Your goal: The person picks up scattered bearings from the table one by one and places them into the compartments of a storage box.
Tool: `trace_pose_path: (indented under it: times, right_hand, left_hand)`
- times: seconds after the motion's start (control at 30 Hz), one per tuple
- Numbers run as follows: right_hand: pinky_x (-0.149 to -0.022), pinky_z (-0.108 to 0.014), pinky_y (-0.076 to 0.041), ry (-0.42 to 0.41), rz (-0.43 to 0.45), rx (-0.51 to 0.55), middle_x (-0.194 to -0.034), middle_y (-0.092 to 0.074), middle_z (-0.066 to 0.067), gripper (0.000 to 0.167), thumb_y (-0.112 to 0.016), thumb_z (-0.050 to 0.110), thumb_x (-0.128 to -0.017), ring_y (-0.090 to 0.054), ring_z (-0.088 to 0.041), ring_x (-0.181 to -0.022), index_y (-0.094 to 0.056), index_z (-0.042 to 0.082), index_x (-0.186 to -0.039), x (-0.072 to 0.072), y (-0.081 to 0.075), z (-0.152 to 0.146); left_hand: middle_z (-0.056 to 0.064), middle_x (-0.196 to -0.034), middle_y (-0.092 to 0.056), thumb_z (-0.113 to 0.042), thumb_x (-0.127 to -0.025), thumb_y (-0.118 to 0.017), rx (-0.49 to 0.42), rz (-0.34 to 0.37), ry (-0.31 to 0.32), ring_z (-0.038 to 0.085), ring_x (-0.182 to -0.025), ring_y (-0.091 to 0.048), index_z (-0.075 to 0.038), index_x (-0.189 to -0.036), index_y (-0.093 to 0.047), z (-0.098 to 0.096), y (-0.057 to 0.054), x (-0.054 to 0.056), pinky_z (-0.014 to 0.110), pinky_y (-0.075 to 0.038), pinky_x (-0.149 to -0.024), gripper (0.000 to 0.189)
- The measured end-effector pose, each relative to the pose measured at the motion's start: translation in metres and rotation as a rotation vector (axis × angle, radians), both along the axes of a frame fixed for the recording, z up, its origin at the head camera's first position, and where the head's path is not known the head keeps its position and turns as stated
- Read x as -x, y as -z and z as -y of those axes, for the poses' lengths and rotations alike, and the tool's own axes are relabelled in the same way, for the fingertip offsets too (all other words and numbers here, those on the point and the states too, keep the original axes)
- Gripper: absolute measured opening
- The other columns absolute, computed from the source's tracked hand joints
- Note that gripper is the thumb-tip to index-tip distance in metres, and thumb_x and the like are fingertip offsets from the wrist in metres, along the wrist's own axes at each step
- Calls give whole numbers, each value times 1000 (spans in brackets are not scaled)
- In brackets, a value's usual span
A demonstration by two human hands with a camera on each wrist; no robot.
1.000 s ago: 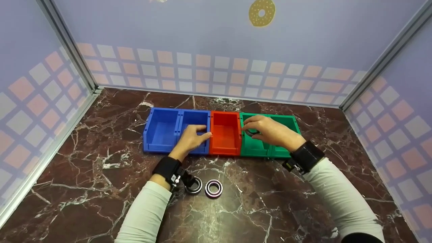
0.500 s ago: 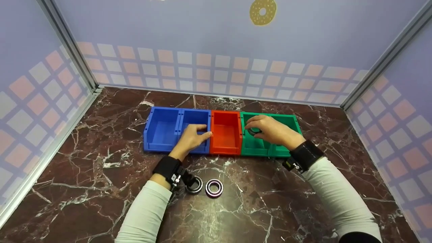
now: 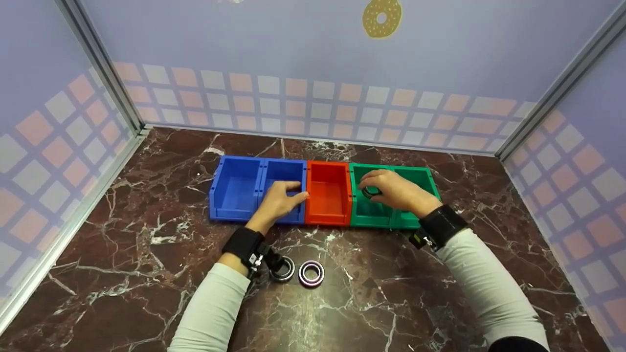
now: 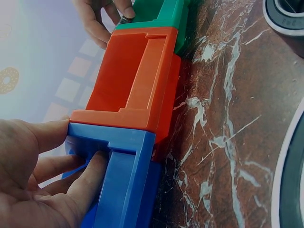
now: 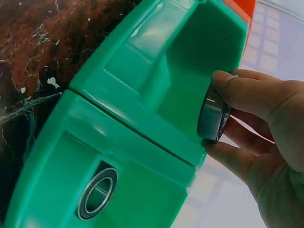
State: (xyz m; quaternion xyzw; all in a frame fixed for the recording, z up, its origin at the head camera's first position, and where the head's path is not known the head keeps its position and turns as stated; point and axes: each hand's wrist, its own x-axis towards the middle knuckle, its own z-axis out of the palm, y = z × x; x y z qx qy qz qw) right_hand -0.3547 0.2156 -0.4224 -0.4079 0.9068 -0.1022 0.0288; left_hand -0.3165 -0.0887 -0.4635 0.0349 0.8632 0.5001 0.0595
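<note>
My right hand [image 3: 398, 190] pinches a metal ball bearing [image 5: 213, 114] between thumb and fingers, above the green bin [image 3: 371, 221] beside the red one. The bearing stands on edge in the right wrist view, near the bin's rim. A second bearing [image 5: 84, 205] lies inside the outer green bin [image 5: 52, 166]. My left hand [image 3: 279, 200] grips the wall of a blue bin [image 4: 124, 183], thumb on the rim at the border with the red bin [image 3: 326, 220], fingers down inside.
Two bearings lie on the marble-patterned table [image 3: 362, 308]: one purplish-rimmed bearing [image 3: 303, 282] and one dark bearing [image 3: 292, 272] partly behind the left wrist camera. Another blue bin [image 3: 230, 214] ends the row at left. Printed panels [image 3: 313, 49] enclose the table.
My right hand has shifted slightly right with the bearing, away from the red bin's edge and over the inner green bin. My left hand has kept its place on the blue bin.
</note>
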Motion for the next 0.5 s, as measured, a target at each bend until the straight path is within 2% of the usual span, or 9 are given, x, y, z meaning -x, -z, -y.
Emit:
trace_pose_path:
  times: [0.3, 0.5]
  right_hand:
    - [-104, -45, -51, 25, 17, -15, -132, -62, -15, 36, -74, 4, -86, -55, -33, -127, -69, 7, -122, 3, 7, 0]
    - [-102, -45, -52, 34, 21, -24, -132, -63, -15, 36, -74, 5, -86, -56, -33, -126, -69, 7, -121, 5, 12, 2]
  left_hand:
    - [24, -144, -52, -20, -94, -66, -8, -56, 20, 35, -139, -45, 7, -136, -54, 1, -2, -3, 43, -37, -117, 52]
    - [21, -147, -50, -22, -94, -67, -5, -18, 9, 32, -141, -44, 4, -139, -53, 0, 1, 0, 42, -35, -119, 54]
